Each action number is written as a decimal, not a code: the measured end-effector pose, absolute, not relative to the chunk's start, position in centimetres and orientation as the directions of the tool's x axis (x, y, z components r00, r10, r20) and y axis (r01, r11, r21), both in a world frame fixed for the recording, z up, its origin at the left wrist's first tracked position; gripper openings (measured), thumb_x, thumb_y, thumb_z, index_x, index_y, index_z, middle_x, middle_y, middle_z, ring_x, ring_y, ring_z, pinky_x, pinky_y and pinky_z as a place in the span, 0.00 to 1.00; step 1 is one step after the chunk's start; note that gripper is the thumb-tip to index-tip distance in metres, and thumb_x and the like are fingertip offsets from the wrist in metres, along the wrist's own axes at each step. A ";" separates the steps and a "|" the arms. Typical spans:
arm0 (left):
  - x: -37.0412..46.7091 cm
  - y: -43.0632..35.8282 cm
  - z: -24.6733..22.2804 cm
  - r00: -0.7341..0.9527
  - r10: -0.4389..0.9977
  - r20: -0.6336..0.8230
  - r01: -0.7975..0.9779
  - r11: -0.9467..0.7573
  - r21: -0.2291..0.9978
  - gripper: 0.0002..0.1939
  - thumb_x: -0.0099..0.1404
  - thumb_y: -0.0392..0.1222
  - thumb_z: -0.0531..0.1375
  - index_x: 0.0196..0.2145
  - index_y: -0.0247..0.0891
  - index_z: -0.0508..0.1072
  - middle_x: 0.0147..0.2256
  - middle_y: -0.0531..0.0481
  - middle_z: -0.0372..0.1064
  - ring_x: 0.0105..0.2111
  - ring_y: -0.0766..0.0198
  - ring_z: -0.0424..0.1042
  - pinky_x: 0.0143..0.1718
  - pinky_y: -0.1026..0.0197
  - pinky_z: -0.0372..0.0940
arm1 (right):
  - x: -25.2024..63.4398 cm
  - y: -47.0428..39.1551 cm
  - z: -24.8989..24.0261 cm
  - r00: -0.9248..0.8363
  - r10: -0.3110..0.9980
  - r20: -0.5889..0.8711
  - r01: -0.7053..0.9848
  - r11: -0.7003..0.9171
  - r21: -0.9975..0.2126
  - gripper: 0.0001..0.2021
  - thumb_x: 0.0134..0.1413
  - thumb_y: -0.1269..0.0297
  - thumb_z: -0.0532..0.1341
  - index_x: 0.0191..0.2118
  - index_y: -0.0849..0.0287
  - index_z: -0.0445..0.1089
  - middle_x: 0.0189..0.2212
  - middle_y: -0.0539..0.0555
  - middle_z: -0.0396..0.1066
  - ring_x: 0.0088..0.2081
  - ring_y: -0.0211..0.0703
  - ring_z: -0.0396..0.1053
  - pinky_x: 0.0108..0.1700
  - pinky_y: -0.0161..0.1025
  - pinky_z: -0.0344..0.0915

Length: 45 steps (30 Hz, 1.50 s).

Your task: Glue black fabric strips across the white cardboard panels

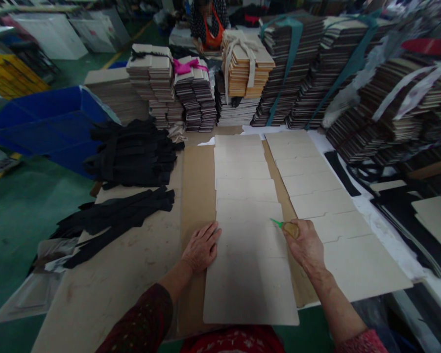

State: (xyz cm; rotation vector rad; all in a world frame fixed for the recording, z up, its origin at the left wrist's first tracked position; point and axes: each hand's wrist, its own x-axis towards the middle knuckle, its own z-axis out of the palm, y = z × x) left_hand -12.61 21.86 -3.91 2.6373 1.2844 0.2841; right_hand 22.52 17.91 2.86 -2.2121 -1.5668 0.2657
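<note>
A column of overlapping pale beige boards (248,289) runs away from me on the table, each sheet partly covering another. My left hand (201,245) lies at the column's left edge, its palm down and fingers stretched out, the fingertips touching the boards. In my right hand (306,245) is a small tool with a tan handle and a thin green tip (278,222); its exact kind does not show. The tip points left over the column's right side; whether it touches the surface I cannot tell. Under the column is a brown sheet (198,186).
A second column of beige boards (353,255) lies to the right. Black fabric strips (132,154) are heaped at left beside a blue bin (51,122). Tied stacks of boards (238,63) line the back. Beyond them is another person (220,24) in an orange apron.
</note>
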 end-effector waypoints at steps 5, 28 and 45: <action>-12.5 21.8 -3.8 0.605 0.791 0.086 0.754 -0.605 0.255 0.29 0.64 0.36 0.53 0.63 0.43 0.59 0.66 0.43 0.53 0.64 0.51 0.54 0.59 0.44 0.55 | 23.1 17.5 3.2 0.313 0.948 0.060 0.863 -0.258 -0.434 0.13 0.54 0.53 0.59 0.43 0.52 0.66 0.42 0.52 0.65 0.37 0.45 0.67 0.34 0.40 0.63; -12.5 21.7 -3.4 0.595 0.803 0.038 0.764 -0.580 0.283 0.28 0.64 0.36 0.53 0.62 0.40 0.61 0.66 0.44 0.53 0.64 0.53 0.53 0.61 0.46 0.53 | 22.7 17.3 2.6 0.556 0.831 -0.003 0.586 -0.395 -0.708 0.24 0.45 0.46 0.63 0.43 0.57 0.67 0.37 0.54 0.69 0.35 0.47 0.69 0.38 0.45 0.67; -12.0 24.8 -3.2 0.592 0.805 0.028 0.760 -0.570 0.313 0.23 0.68 0.45 0.54 0.60 0.46 0.63 0.62 0.47 0.61 0.61 0.53 0.56 0.57 0.43 0.55 | 13.7 20.9 2.5 0.087 0.994 0.068 0.703 -0.013 -0.711 0.14 0.52 0.55 0.61 0.43 0.53 0.66 0.41 0.52 0.65 0.41 0.46 0.68 0.44 0.43 0.66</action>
